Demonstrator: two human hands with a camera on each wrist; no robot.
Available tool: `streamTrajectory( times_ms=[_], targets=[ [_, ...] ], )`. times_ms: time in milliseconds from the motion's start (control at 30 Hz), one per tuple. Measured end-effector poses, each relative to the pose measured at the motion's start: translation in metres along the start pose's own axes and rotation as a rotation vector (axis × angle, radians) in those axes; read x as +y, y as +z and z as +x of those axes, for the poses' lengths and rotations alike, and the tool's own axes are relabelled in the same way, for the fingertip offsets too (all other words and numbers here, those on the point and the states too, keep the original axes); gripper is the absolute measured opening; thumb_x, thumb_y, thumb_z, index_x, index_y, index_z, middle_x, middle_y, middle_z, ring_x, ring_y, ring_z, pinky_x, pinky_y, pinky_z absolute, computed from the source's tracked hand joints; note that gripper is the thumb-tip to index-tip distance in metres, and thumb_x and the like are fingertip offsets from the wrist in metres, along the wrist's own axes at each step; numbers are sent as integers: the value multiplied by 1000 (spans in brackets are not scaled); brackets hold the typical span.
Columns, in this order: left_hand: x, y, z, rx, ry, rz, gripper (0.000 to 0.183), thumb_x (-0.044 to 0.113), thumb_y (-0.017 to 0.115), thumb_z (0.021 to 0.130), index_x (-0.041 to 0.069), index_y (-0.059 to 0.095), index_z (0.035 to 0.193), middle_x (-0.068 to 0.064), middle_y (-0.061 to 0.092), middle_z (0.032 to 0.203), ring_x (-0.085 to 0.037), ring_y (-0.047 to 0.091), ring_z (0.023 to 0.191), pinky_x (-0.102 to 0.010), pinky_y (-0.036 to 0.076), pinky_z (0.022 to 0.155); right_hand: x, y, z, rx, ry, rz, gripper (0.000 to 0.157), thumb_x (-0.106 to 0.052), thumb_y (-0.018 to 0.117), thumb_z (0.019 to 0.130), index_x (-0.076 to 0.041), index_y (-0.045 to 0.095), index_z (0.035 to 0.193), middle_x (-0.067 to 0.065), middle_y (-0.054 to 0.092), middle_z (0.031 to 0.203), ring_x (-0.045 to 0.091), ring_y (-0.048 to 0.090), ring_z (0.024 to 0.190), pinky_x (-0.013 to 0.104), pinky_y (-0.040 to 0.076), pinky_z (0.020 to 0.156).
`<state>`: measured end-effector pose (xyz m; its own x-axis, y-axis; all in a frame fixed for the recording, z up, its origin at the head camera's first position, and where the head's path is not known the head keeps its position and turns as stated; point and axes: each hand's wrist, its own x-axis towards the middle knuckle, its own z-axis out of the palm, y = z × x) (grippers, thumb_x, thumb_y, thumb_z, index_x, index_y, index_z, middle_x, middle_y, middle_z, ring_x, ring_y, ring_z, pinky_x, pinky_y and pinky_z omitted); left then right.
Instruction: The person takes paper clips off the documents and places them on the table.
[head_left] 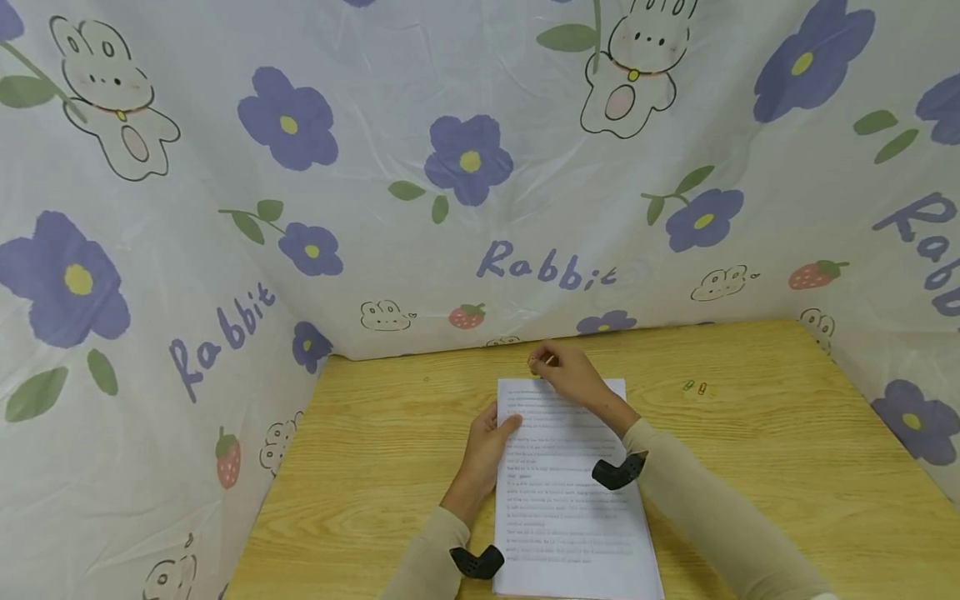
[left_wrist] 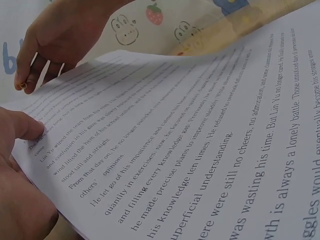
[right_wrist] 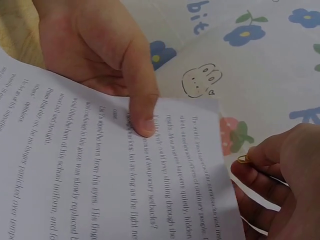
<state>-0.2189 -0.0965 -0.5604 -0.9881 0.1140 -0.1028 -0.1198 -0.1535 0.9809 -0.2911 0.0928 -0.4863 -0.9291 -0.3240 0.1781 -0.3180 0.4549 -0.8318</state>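
Printed sheets of paper (head_left: 562, 500) are raised at their far end, with text facing up. My left hand (head_left: 483, 446) grips their left edge, thumb on top of the text and the other fingers underneath. Between thumb and index finger, my right hand (head_left: 573, 375) pinches a small yellow paper clip (right_wrist: 243, 159) just beyond the top edge of the paper. In the right wrist view the clip's looped end sticks out from the fingertips, close to the paper's top corner. The left wrist view shows the right hand (left_wrist: 62, 37) above the far edge of the sheets.
To the right of the paper, several small paper clips (head_left: 702, 388) lie on the wooden table (head_left: 750, 467). A white curtain (head_left: 375, 167) printed with flowers and rabbits hangs behind the table and along both sides. Each sleeve carries a black wrist device (head_left: 619, 472).
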Motion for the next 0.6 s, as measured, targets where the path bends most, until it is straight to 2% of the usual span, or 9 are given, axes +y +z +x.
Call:
streamTrajectory(
  times_ms=[133,367,600],
  targets=[
    [-1,-2,0,10,-18,-11,43,13,61,108,5,55,150,-18,76,124,-22,79,98,-30,66,82,-2,-8,1,2,10,31,17,-20,64,108,-6,70,117,15,75,106,26,72,90,33,55,75],
    [0,-6,2,14,-28,-16,47,17,62,108,7,53,153,-16,76,126,-22,79,101,-29,65,84,-1,-13,4,4,-3,20,18,-18,65,108,-3,71,117,14,76,105,24,72,87,33,56,75],
    [0,-7,2,11,-25,-9,46,16,62,108,7,53,153,-16,76,127,-22,79,102,-29,65,85,-1,-16,2,11,25,18,18,-22,66,107,-7,71,117,12,77,106,26,73,90,33,55,77]
  ],
)
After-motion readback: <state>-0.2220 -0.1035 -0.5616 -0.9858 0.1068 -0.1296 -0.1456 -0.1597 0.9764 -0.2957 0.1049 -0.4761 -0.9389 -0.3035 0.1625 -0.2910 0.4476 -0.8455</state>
